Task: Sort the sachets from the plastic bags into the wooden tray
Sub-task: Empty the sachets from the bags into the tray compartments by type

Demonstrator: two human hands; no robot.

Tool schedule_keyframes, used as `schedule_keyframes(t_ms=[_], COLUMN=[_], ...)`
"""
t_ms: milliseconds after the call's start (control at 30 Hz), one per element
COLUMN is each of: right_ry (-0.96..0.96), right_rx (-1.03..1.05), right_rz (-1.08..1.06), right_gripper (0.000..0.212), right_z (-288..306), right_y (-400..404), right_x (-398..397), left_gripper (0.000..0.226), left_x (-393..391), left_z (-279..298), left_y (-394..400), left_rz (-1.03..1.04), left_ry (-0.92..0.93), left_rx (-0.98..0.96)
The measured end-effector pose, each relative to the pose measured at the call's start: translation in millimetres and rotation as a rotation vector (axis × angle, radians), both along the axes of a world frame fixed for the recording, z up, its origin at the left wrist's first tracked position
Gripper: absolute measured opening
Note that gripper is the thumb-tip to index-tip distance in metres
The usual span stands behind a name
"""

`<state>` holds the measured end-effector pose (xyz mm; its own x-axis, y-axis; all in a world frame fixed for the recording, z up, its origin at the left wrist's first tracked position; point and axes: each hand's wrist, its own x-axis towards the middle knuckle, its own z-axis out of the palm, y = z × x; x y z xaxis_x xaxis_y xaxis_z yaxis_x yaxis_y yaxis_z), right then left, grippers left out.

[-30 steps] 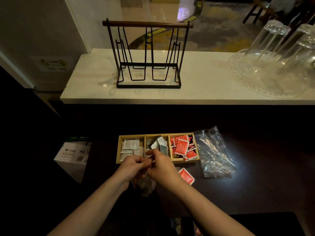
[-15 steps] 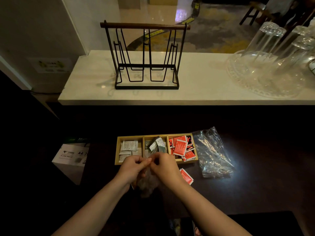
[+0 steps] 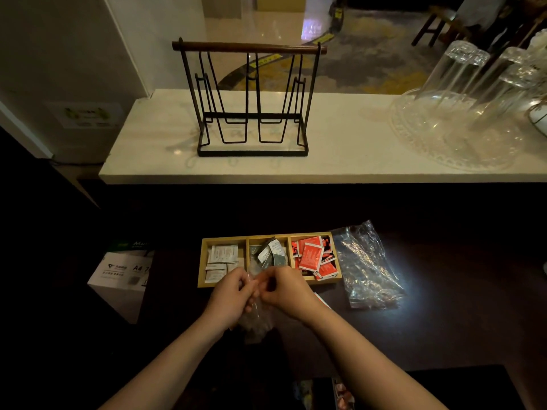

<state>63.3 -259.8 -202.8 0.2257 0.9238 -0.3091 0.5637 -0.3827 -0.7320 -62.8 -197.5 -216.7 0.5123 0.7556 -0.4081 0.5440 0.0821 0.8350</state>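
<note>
Both hands have drawn closer together and dropped slightly toward the body since a second ago; the left hand (image 3: 231,294) and right hand (image 3: 285,288) pinch the mouth of a small clear plastic bag (image 3: 256,321) that hangs just below them, near the front rim of the wooden tray (image 3: 204,284); thin, limp and slippery film, so it probably wants gripping at the rim edges; its sachets look light.

Hotel or café service counter, marble ledge (image 3: 340,161), upturned glasses (image 3: 461,84) on tray, carpeted lounge beyond
</note>
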Motion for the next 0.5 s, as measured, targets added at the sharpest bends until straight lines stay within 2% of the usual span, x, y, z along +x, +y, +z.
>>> schedule_keyframes(t_ms=[133, 367, 500], right_ry=[0.029, 0.064, 0.004], right_rx=[0.022, 0.064, 0.019], right_rz=[-0.095, -0.194, -0.266], right_gripper=[0.016, 0.012, 0.009], right_z=[-5.3, -8.3, -8.9], right_y=[-1.0, -3.2, -6.6], right_x=[-5.3, -8.8, 7.4], left_gripper=[0.023, 0.027, 0.027], left_x=[2.3, -0.2, -12.6], left_z=[-0.5, -1.2, 5.6], left_y=[-2.9, 2.1, 14.3], left_rz=[0.010, -0.191, -0.287], left_ry=[0.025, 0.167, 0.226], left_rx=[0.020, 0.107, 0.160])
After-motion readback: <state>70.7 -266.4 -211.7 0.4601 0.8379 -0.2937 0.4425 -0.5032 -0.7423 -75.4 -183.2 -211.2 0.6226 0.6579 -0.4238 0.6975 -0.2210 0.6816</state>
